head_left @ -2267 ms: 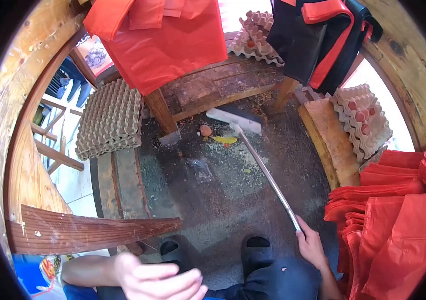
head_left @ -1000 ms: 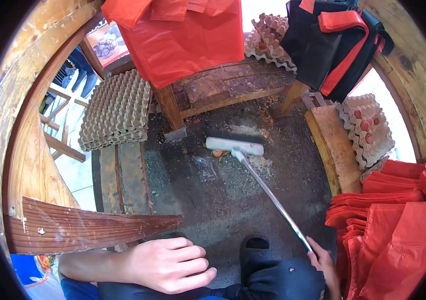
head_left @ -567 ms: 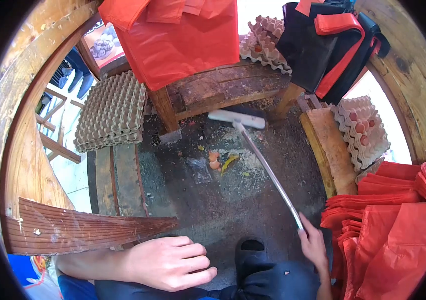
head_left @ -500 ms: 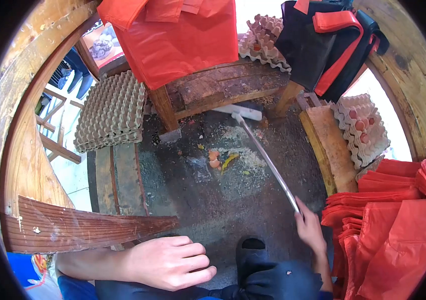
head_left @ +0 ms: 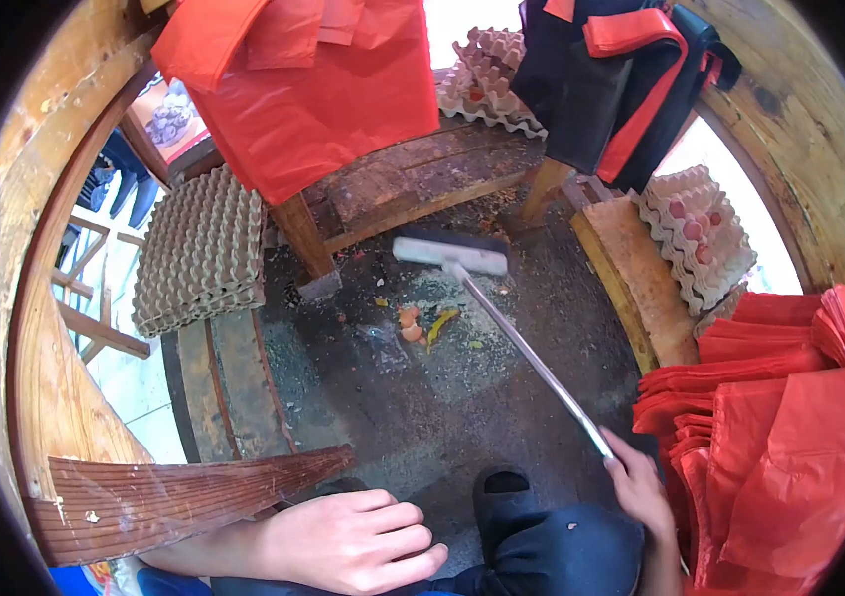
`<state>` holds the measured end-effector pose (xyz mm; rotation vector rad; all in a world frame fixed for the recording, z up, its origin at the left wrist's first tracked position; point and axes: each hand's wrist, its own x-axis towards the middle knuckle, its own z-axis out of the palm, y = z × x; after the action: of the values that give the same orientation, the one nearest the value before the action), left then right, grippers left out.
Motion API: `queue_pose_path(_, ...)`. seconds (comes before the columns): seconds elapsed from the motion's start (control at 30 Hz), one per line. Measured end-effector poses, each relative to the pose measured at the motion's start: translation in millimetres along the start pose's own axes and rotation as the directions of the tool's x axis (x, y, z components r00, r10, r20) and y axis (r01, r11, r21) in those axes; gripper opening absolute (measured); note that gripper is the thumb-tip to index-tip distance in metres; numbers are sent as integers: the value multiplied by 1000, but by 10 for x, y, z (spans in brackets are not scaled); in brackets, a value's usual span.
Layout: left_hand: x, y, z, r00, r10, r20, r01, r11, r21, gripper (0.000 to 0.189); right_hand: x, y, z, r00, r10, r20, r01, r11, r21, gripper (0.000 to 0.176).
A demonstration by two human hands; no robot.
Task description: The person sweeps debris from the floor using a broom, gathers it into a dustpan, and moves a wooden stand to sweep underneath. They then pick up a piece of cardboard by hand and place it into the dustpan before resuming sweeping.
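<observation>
As the right hand (head_left: 641,487) clasps the broom (head_left: 532,360) near its end, fingers wrapped round, the white head (head_left: 427,251) is out over the floor (head_left: 373,407), just past the broken eggshell (head_left: 410,325); left hand (head_left: 358,544) loosely curled, palm hidden, can't tell if it's holding anything!

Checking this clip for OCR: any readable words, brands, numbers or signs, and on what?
None that I can read.
Poster at upper left: picture shows; any lettering is too small or cut off.
Coloured packaging at lower left: mostly cut off, any print too blurred.
Clear plastic on the floor: no legible print.
White-headed tool, red bags, egg trays: no text visible.
</observation>
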<state>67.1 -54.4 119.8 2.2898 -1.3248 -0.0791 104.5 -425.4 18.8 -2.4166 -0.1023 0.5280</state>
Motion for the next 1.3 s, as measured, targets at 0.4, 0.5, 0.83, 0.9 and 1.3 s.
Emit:
queue_pose_path(0.4, -165, 649, -503, 538, -829, 156, 812, 459, -360, 30, -85, -472, -189, 955, 267, 126, -272, 962, 22, 46)
queue_pose_path(0.5, -96, 938, -524, 495, -869, -13, 869, 494, 34, 33, -301, -787, -565, 951, 283, 125, -293, 953, 76, 46)
queue_pose_path(0.83, 9, 1405, -628, 209, -978, 1, 975, 208, -80, 47, 615, -1144, -508, 925, 341, 168, -360, 928, 97, 43)
queue_pose_path(0.9, 56, 1611, -671, 200, -980, -11, 974, 200, -108, 40, 332, -1447, -942, 725, 517, 455, -639, 752, 163, 44)
queue_pose_path(1.3, 841, 2696, -777, -336, -732, 593, 938, -205, 279, 89, 638, -1278, -1104, 728, 608, 315, -677, 709, 197, 39)
